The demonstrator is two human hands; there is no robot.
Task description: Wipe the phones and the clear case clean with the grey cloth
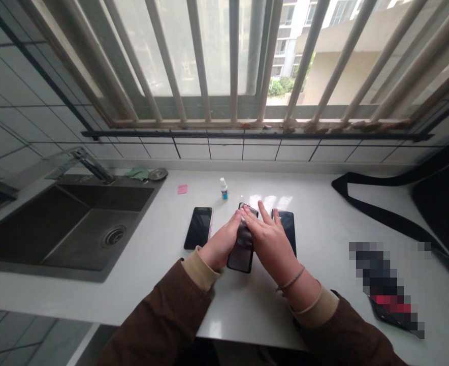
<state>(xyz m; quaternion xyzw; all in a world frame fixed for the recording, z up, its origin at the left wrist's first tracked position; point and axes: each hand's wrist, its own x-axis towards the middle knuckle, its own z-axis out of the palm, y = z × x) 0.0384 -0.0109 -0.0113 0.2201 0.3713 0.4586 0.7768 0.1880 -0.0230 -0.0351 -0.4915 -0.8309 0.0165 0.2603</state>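
Over the middle smartphone [240,256], which lies face up on the white counter, both hands meet near its upper end. My left hand [221,243] comes over its left edge, fingers pressed together in what looks like a pinch. From the right, my right hand [272,241] reaches in with its index finger beside the left fingertips and its other fingers fanned out. A small pale, shiny bit shows between the fingertips, too small to name. One dark phone [198,227] lies to the left; another phone [288,229] is partly hidden behind my right hand.
Beyond the phones stands a small white spray bottle [224,189], with a pink paper slip [182,189] to its left. A sink [95,272] with a faucet [91,163] is at left. A black strap [384,213] and a pixelated item [386,287] lie at right.
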